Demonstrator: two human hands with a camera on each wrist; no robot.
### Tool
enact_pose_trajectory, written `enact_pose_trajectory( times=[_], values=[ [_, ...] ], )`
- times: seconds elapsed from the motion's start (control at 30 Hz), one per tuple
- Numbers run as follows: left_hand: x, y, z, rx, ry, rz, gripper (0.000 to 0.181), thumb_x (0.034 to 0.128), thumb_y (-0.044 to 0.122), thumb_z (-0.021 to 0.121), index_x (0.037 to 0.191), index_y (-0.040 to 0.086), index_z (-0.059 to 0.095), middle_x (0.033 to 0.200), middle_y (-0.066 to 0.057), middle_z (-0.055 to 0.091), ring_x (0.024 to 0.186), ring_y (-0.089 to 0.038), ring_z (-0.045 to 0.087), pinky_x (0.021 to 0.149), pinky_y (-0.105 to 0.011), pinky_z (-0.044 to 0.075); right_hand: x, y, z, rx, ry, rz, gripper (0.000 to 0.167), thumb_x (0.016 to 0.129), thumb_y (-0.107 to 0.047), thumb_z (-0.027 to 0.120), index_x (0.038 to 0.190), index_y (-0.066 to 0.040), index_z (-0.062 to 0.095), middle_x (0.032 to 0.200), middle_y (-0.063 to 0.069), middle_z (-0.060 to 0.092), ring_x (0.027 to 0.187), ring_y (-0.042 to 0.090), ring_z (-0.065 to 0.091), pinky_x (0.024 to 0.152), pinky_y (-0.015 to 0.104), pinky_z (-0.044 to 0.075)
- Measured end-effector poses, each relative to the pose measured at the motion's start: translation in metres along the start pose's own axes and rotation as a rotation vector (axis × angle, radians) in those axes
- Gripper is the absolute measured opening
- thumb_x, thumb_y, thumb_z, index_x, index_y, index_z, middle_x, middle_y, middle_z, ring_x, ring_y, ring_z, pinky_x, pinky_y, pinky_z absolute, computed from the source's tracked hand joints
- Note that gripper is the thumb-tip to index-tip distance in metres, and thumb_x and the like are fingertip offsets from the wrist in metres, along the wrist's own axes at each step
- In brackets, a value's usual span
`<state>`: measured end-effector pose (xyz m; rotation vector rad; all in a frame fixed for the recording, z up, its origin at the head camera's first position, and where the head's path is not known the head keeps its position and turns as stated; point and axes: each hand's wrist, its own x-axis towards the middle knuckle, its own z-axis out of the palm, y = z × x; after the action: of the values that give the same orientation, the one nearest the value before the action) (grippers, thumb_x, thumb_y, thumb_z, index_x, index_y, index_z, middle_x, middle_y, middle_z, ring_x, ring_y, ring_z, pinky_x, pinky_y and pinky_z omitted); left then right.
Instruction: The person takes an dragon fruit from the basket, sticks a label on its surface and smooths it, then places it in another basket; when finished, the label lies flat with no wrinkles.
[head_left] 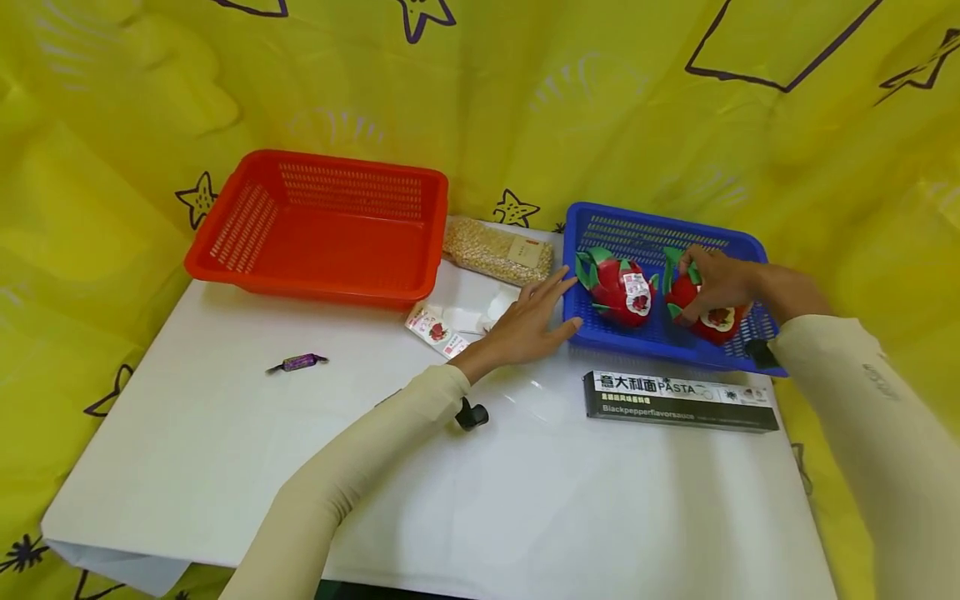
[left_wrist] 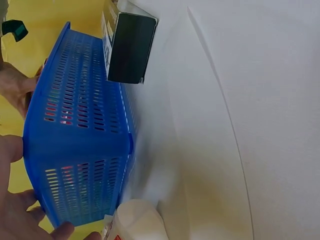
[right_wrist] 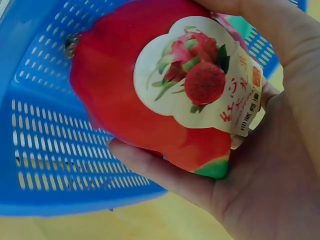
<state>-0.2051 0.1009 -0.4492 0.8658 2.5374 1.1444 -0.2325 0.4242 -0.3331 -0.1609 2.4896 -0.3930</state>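
Note:
In the head view my right hand [head_left: 716, 283] reaches into the blue basket [head_left: 667, 354] and grips a red dragon fruit [right_wrist: 110, 95] with green leaf tips. The right wrist view shows its white picture label, with fingers and thumb curled round its sides. Another labelled dragon fruit [head_left: 611, 293] lies in the basket's left part. My left hand [head_left: 521, 327] is at the basket's left end, fingers spread and mostly straight, fingertips at the rim. From the left wrist view, thumb and fingers [left_wrist: 17, 202] are beside the basket's corner, with nothing held.
A large red basket [head_left: 337, 250] stands at the back left. Beside it lie a bag of yellowish grains [head_left: 495, 250] and a white container [left_wrist: 142, 220] with a printed label. A black-and-white pasta box [head_left: 678, 402] lies before the blue basket. A purple-wrapped candy [head_left: 300, 362] is at left.

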Motion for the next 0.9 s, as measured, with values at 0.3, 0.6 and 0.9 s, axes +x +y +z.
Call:
enact_pose_trajectory(
  times=[0.3,0.6,0.9],
  values=[
    [0.001,0.0,-0.004,-0.022,-0.037,0.007,0.074,0.1082,0.047,0.057,0.17,0.023,0.024,0.179,0.011,0.004,0.162,-0.031,0.017,0.124,-0.065,0.03,0.018,0.01,0.007,0.022,-0.035,-0.013,0.073,0.081,-0.011,0.088,0.123,-0.002,0.029,0.123,0.038,0.044,0.093,0.042,0.063,0.071,0.045,0.061],
    [-0.001,-0.001,-0.003,-0.026,-0.067,-0.001,0.076,0.1082,0.049,0.056,0.171,0.026,0.02,0.179,0.011,0.002,0.164,-0.033,0.012,0.128,-0.063,0.02,0.026,0.017,0.021,0.049,-0.04,0.001,0.079,0.081,-0.009,0.089,0.127,0.002,0.026,0.127,0.041,0.041,0.103,0.051,0.059,0.079,0.05,0.063],
    [0.0,-0.003,-0.006,-0.021,-0.065,-0.004,0.076,0.1084,0.049,0.056,0.171,0.025,0.02,0.179,0.011,0.002,0.164,-0.028,0.014,0.128,-0.062,0.022,0.026,0.021,0.022,0.146,-0.046,0.009,0.104,0.085,-0.009,0.086,0.149,0.007,0.005,0.133,0.044,0.036,0.113,0.058,0.054,0.088,0.058,0.061]
  ],
)
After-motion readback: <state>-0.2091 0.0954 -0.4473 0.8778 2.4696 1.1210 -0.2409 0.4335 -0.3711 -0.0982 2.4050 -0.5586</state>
